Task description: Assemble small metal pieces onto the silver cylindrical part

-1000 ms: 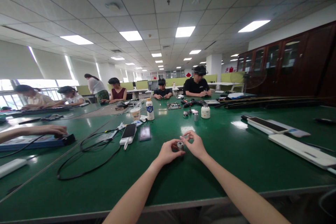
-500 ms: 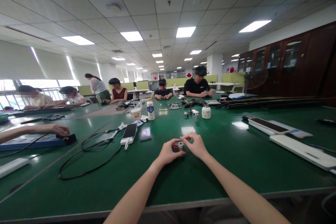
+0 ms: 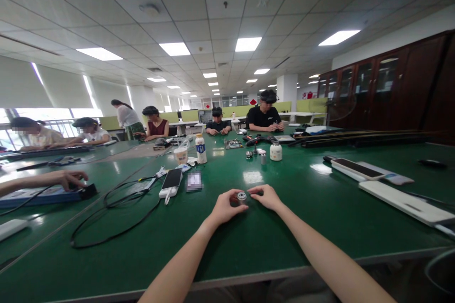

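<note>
My left hand [image 3: 226, 207] is wrapped round a small silver metal cylinder [image 3: 242, 199], with the thumb on the near side and the fingers behind. The cylinder stands upright on the green table, and its round top face shows a dark ring-like recess. Just to its right is my right hand [image 3: 267, 197], fingertips pinched together and a small gap away from the cylinder. Whatever those fingertips hold, if anything, is too small to make out.
Ahead stand a white jar [image 3: 276, 151], a small metal cylinder [image 3: 263, 158] and a bottle [image 3: 201, 148]. A phone [image 3: 171, 181] and a looped black cable [image 3: 72, 239] lie left. On the right is a long white device [image 3: 405, 202]. A co-worker's hand [image 3: 71, 179] rests over a power strip [image 3: 42, 196].
My right hand has drawn back slightly to the right and down from the cylinder's top. My left hand keeps its hold. The view has shifted slightly.
</note>
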`<action>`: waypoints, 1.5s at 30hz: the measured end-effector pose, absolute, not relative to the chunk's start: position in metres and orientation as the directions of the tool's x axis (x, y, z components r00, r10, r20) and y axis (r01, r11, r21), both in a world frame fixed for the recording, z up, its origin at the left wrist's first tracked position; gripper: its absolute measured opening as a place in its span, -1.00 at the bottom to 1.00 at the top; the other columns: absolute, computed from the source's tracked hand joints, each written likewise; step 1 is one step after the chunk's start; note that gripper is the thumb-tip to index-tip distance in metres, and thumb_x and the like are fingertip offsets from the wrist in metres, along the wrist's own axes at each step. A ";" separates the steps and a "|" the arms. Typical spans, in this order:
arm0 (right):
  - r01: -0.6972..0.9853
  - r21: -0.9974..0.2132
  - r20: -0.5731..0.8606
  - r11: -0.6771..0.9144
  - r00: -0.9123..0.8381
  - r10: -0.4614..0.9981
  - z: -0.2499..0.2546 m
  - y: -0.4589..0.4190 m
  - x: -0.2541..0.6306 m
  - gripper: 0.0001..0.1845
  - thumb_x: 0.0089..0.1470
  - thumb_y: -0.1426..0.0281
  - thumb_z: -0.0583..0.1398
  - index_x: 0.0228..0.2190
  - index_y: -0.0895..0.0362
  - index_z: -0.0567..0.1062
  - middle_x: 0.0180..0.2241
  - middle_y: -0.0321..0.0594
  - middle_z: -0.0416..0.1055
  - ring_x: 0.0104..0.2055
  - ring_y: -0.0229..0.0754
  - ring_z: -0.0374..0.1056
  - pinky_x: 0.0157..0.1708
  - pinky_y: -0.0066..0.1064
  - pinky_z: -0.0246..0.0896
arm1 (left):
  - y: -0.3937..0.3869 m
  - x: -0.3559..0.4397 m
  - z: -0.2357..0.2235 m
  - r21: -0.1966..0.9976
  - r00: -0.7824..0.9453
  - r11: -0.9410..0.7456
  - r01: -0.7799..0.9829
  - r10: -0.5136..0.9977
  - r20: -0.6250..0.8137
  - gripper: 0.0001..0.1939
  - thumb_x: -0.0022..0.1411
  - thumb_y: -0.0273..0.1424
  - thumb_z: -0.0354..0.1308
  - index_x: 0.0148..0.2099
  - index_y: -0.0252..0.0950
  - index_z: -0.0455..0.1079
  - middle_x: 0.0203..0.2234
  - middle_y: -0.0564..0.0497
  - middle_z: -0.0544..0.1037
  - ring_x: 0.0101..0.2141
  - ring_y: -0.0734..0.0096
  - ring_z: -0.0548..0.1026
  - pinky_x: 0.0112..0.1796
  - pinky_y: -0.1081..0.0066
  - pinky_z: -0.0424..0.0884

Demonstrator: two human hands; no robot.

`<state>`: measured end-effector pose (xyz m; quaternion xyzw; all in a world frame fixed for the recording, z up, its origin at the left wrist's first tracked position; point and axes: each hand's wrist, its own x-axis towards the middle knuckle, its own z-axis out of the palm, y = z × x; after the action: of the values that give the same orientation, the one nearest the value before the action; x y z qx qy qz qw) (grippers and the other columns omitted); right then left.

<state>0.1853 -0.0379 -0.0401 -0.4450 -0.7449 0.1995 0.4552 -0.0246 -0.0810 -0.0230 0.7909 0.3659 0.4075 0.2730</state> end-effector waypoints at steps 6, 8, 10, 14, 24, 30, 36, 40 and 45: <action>0.366 -0.634 0.748 0.681 0.066 0.660 -0.004 -0.063 0.172 -0.84 0.01 0.35 0.17 -0.40 0.11 0.54 -0.31 -0.18 0.53 -0.23 -0.13 0.44 -0.13 -0.25 0.29 | -0.081 -0.025 -0.023 0.736 0.398 -0.577 0.354 0.805 0.440 -0.53 -0.07 -0.31 0.31 -0.07 -0.31 0.39 -0.27 -0.05 0.55 -0.29 0.35 0.50 -0.19 0.38 0.41; 0.329 -0.597 0.767 0.732 -0.035 0.641 0.002 -0.076 0.162 -0.87 0.00 0.36 0.18 -0.41 0.11 0.54 -0.33 -0.21 0.53 -0.24 -0.16 0.43 -0.15 -0.28 0.29 | -0.081 -0.025 -0.023 0.733 0.400 -0.584 0.349 0.800 0.447 -0.54 -0.08 -0.33 0.32 -0.08 -0.32 0.39 -0.28 -0.04 0.55 -0.29 0.36 0.50 -0.19 0.38 0.41; 0.314 -0.594 0.734 0.741 -0.167 0.659 0.002 -0.085 0.151 -0.88 0.00 0.40 0.18 -0.41 0.10 0.54 -0.39 -0.24 0.52 -0.31 -0.19 0.43 -0.22 -0.32 0.31 | -0.080 -0.025 -0.024 0.725 0.405 -0.596 0.344 0.791 0.458 -0.57 -0.07 -0.34 0.31 -0.11 -0.33 0.40 -0.32 -0.03 0.55 -0.31 0.37 0.50 -0.21 0.40 0.41; 0.338 -0.590 0.692 0.733 -0.257 0.675 -0.005 -0.089 0.139 -0.87 -0.01 0.46 0.17 -0.43 0.08 0.54 -0.42 -0.27 0.51 -0.34 -0.20 0.42 -0.26 -0.34 0.31 | -0.079 -0.024 -0.024 0.702 0.403 -0.613 0.362 0.782 0.476 -0.67 -0.05 -0.33 0.30 -0.21 -0.34 0.42 -0.39 0.01 0.54 -0.34 0.39 0.49 -0.24 0.43 0.40; 0.307 -0.654 0.663 0.692 -0.209 0.719 -0.005 -0.086 0.142 -0.92 -0.02 0.39 0.20 -0.40 0.10 0.50 -0.45 -0.28 0.50 -0.36 -0.21 0.43 -0.28 -0.37 0.32 | -0.080 -0.023 -0.023 0.705 0.396 -0.597 0.383 0.796 0.458 -0.58 -0.07 -0.34 0.31 -0.11 -0.31 0.41 -0.34 -0.02 0.55 -0.31 0.35 0.48 -0.22 0.40 0.41; 0.341 -0.719 0.637 0.606 -0.025 0.770 -0.002 -0.084 0.145 -0.75 0.06 0.19 0.13 -0.38 0.12 0.43 -0.64 -0.35 0.37 -0.56 -0.25 0.35 -0.45 -0.43 0.26 | -0.080 -0.024 -0.022 0.733 0.402 -0.576 0.360 0.806 0.436 -0.55 -0.08 -0.33 0.32 -0.10 -0.32 0.41 -0.30 -0.05 0.55 -0.31 0.34 0.49 -0.22 0.39 0.41; 0.323 -0.671 0.675 0.668 -0.108 0.730 0.001 -0.089 0.149 -0.74 -0.02 0.27 0.21 -0.26 0.12 0.43 -0.37 -0.22 0.50 -0.31 -0.19 0.43 -0.24 -0.34 0.28 | -0.079 -0.024 -0.024 0.731 0.393 -0.573 0.371 0.810 0.435 -0.53 -0.09 -0.31 0.32 -0.08 -0.32 0.40 -0.31 -0.04 0.55 -0.33 0.34 0.49 -0.25 0.39 0.41; 0.330 -0.677 0.630 0.658 -0.202 0.750 -0.001 -0.090 0.144 -0.78 -0.09 0.35 0.24 -0.30 0.11 0.48 -0.42 -0.23 0.52 -0.32 -0.15 0.46 -0.19 -0.26 0.30 | -0.078 -0.024 -0.025 0.721 0.395 -0.579 0.380 0.806 0.440 -0.54 -0.08 -0.31 0.31 -0.08 -0.32 0.41 -0.34 -0.03 0.55 -0.34 0.34 0.49 -0.27 0.40 0.41; 0.321 -0.676 0.697 0.664 -0.015 0.717 -0.006 -0.073 0.152 -0.84 -0.05 0.31 0.22 -0.39 0.13 0.47 -0.39 -0.20 0.52 -0.32 -0.16 0.47 -0.19 -0.29 0.31 | -0.079 -0.023 -0.024 0.733 0.387 -0.571 0.371 0.812 0.436 -0.52 -0.11 -0.30 0.33 -0.08 -0.31 0.41 -0.30 -0.05 0.55 -0.32 0.34 0.50 -0.25 0.40 0.42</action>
<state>0.1517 -0.0733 -0.0057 -0.3745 -0.6925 0.1669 0.5936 -0.0232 -0.0788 -0.0236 0.7875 0.3757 0.4064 0.2712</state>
